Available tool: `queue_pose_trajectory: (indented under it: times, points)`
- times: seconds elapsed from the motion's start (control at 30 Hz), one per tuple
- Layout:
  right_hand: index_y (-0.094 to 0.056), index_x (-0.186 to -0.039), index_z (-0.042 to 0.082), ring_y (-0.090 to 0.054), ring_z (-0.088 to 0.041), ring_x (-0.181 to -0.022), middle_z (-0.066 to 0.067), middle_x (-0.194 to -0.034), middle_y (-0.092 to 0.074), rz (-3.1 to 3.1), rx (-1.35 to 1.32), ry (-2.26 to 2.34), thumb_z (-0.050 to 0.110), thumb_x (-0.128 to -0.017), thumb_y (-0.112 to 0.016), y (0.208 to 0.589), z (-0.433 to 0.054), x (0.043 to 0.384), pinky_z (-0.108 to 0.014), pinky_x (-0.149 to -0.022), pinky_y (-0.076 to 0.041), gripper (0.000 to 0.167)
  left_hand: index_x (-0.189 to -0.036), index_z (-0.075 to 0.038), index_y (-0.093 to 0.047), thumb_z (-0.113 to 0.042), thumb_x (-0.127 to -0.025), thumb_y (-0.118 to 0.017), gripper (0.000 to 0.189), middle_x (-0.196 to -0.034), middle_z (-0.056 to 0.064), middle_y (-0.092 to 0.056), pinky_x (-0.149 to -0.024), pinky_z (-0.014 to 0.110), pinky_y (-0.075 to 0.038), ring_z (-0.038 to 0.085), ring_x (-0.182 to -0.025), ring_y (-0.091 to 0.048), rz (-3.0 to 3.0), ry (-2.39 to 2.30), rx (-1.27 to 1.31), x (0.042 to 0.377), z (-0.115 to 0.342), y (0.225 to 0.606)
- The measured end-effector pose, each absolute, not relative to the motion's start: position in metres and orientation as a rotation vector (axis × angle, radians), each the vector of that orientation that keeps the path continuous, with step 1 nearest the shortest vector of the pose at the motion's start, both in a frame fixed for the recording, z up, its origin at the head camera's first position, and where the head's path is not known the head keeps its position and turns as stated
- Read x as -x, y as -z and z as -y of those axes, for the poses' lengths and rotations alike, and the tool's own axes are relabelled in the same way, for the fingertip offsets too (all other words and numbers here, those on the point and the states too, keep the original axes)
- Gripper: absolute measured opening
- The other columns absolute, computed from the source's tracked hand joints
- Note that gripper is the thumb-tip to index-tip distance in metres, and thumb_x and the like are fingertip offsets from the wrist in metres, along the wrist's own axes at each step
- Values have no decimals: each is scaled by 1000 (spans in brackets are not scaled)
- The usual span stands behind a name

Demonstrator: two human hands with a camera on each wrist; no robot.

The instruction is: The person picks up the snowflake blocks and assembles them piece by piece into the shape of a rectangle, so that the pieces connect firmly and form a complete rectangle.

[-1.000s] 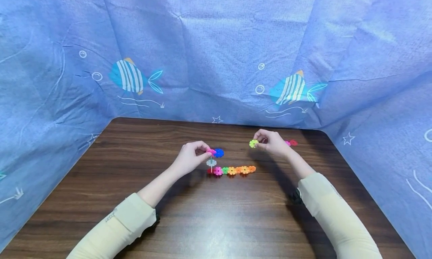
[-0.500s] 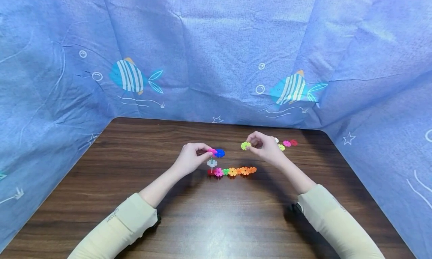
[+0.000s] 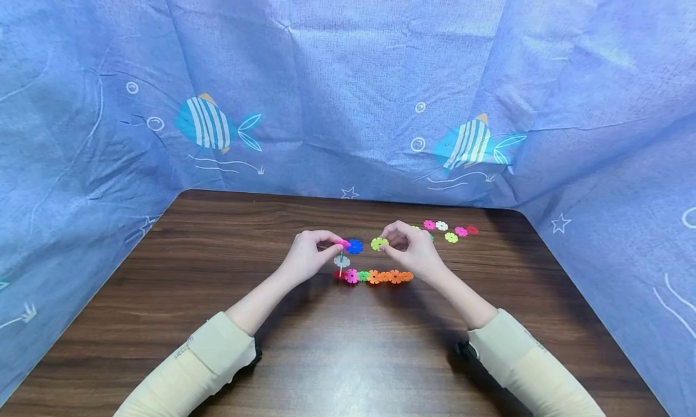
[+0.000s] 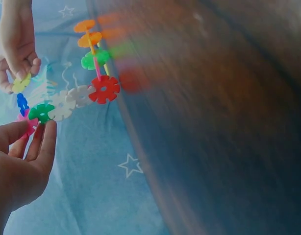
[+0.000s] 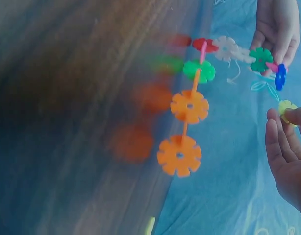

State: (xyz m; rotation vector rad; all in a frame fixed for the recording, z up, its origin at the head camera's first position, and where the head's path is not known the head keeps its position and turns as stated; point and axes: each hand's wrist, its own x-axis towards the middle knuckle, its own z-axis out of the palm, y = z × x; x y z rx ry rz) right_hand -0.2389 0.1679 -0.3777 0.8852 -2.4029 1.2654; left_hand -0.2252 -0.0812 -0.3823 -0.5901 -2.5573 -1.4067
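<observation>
A linked chain of notched, flower-shaped plastic discs stands in front of me in an L. Its lower row ends in orange discs [image 5: 180, 155]; its corner is a red disc [image 4: 105, 89]. White discs and a green disc [image 4: 41, 113] climb from there to a pink disc [image 3: 342, 243], which my left hand [image 3: 306, 258] pinches between thumb and fingers. From the pink one a blue disc [image 3: 355, 246] sticks out rightward. My right hand [image 3: 417, 252] pinches a yellow-green disc [image 3: 378, 244], just right of the blue disc with a small gap between.
Behind my right hand, several loose discs lie on the brown wooden table [image 3: 163, 296], among them a white disc [image 3: 441, 225], a yellow disc [image 3: 451, 237] and a red disc [image 3: 473, 229]. A blue fish-print curtain [image 3: 348, 90] hangs round the table's far edge and sides.
My right hand has moved left and slightly nearer with the yellow-green disc, closing on the blue disc and uncovering loose discs behind it. The left hand has stayed nearly still.
</observation>
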Motion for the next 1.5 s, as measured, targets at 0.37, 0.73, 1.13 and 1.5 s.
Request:
queue_pose_trajectory:
  times: [0.37, 0.73, 1.13, 1.5]
  points:
    - [-64, -91, 8, -67, -12, -70, -4, -81, -70, 2405, -974, -1229, 2, -78, -74, 382, -157, 237, -23, -63, -55, 18, -91, -13, -74, -18, -87, -69, 8, -82, -1, -72, -59, 23, -51, 6, -69, -64, 2571, 1436, 587, 225, 80, 383]
    - [-65, -92, 10, -66, -8, -70, -1, -83, -70, 2417, -997, -1140, 3, -79, -74, 379, -152, 234, -21, -63, -55, 18, -90, -12, -76, -17, -85, -72, 9, -86, 1, -73, -56, 22, -50, 11, -67, -62, 2508, 1430, 626, 224, 78, 384]
    - [-66, -91, 11, -64, -5, -67, 1, -81, -70, 2428, -946, -1106, 5, -78, -75, 380, -149, 230, -21, -61, -54, 17, -89, -10, -77, -17, -82, -73, 11, -85, 3, -73, -56, 21, -49, 6, -65, -60, 2455, 1398, 639, 223, 73, 385]
    - [-66, -97, 10, -66, -7, -72, 0, -86, -71, 2446, -978, -1145, 7, -78, -76, 378, -153, 232, -22, -64, -55, 21, -89, -11, -76, -19, -83, -73, 11, -86, 1, -73, -56, 21, -49, 7, -65, -59, 2472, 1386, 627, 223, 75, 385]
